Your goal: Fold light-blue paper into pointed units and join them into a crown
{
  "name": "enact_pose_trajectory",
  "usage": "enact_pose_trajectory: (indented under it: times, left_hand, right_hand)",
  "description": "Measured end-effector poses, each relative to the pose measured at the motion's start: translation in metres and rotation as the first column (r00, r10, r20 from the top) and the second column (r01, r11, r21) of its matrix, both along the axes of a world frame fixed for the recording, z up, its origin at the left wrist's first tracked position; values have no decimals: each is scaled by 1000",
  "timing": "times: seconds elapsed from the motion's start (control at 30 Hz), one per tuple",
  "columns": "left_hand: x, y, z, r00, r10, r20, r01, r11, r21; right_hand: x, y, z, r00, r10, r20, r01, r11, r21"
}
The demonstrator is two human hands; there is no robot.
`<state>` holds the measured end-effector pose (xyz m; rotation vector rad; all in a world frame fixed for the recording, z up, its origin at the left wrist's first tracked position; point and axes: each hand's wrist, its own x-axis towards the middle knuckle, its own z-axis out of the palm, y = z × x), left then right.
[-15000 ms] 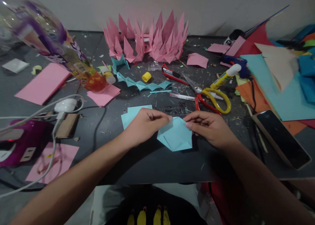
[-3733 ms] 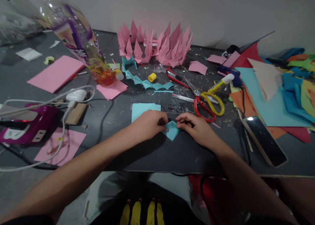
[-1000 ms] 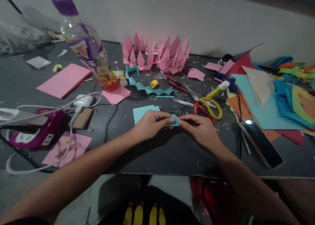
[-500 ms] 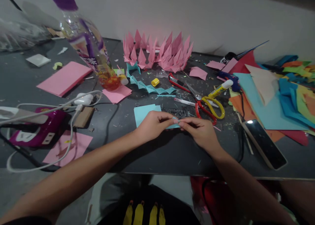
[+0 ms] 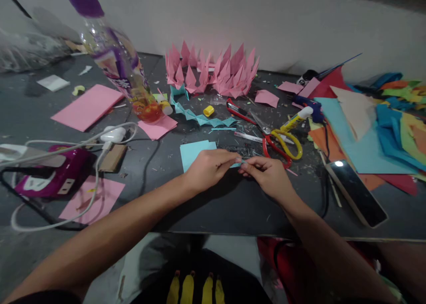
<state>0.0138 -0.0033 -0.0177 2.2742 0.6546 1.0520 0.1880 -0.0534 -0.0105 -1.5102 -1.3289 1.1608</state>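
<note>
paper (image 5: 235,165) is pinched by left hand (image 5: 207,167) and right hand (image 5: 270,175), seemingly for steadiness. blue sheets (image 5: 192,154) lie left, perhaps kept handy.

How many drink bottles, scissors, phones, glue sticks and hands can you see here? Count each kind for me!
Drink bottle: 1
Scissors: 1 pair
Phone: 1
Glue stick: 1
Hands: 2, the left hand and the right hand, both pinching a bit of blue paper
Total: 6
</note>
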Motion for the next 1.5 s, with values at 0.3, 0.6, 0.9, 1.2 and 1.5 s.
enact_pose_trajectory:
  times: [0.3,0.6,0.9,1.2,1.5]
  left_hand:
    - [-8,4,4,998,14,63,-11,999,-51]
    - [-14,8,16,981,-173,-84,164,981,-106]
    - [-12,5,11,959,-138,-248,124,990,-71]
    - [-10,8,21,925,-374,-70,223,680,-698]
    - [-14,15,20,925,-364,109,255,383,-888]
  right_hand:
    - [1,-2,-1,993,-66,-96,69,997,34]
    - [9,-10,6,925,-33,378,-204,797,568]
    - [5,-9,-2,809,66,584,-406,781,475]
    - [4,-10,6,838,269,474,-432,859,276]
    - [9,-6,7,859,368,357,-439,887,140]
